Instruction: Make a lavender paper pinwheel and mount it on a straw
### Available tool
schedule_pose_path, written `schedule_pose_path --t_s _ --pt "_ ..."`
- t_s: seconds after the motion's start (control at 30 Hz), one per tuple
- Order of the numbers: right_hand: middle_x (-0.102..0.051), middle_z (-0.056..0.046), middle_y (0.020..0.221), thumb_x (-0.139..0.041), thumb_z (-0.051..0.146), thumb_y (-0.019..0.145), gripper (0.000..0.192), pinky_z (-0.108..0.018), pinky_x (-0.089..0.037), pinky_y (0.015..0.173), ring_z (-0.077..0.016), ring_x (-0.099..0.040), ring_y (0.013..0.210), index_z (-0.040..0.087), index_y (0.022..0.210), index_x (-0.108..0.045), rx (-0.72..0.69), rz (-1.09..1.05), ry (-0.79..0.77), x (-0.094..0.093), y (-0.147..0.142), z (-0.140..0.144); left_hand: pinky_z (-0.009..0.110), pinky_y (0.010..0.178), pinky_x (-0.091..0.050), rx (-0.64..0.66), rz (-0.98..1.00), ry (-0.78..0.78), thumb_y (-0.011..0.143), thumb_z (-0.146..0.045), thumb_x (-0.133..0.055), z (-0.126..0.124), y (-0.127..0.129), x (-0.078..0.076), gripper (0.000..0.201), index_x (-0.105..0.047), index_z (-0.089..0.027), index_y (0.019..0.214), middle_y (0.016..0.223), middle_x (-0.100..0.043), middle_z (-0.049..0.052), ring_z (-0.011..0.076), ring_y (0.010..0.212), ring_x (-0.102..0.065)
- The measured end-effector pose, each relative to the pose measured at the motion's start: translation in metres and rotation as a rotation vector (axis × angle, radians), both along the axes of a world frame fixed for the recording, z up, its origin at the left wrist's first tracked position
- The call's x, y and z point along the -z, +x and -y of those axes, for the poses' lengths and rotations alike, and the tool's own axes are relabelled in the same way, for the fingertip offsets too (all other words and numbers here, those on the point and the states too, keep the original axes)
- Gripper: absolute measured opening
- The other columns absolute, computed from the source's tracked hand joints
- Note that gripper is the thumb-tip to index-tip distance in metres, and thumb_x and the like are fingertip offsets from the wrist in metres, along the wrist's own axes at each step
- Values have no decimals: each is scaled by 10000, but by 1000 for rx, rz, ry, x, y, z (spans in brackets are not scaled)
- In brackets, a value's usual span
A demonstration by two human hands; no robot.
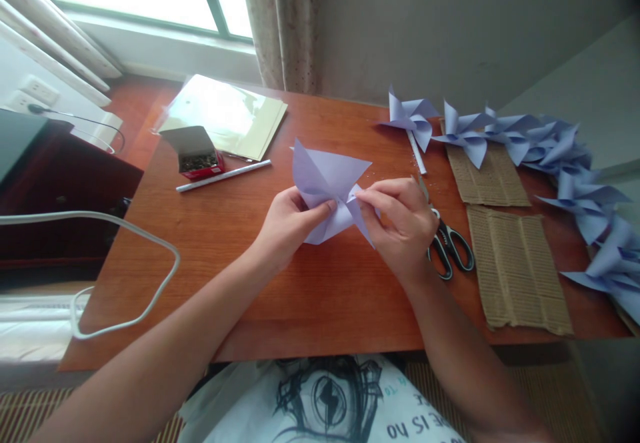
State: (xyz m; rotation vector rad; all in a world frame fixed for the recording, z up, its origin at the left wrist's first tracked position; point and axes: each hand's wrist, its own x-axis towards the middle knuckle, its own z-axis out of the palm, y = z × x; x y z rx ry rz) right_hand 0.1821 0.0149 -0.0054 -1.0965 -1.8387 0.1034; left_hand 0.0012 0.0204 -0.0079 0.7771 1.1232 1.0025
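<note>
A light purple paper pinwheel is held up over the middle of the wooden table. My left hand grips it from the left, the thumb pressed near its centre and the other fingers behind the paper. With thumb and fingertips, my right hand pinches one corner of the pinwheel at its right side. Whether a pin sits at the centre cannot be made out. Black-handled scissors lie just right of my right hand, partly covered by it.
Finished pinwheels line the table's back and right edge. Two corrugated cardboard pieces lie at right. A small open red box of metal bits, a white paper stick and packaged paper are at left. A white cable loops over the left edge.
</note>
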Motion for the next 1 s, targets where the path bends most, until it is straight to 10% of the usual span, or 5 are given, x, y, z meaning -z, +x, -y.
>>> schedule_pose_path --t_s 1.0 --pt "-749 -33 926 -662 80 907 241 -329 -555 771 -201 -626 891 289 972 -765 -110 257 67 4 3 -4 237 657 -525 38 111 -14 648 -316 -904 -1 -2 -3 339 -795 -129 909 835 -787 60 197 760 -696"
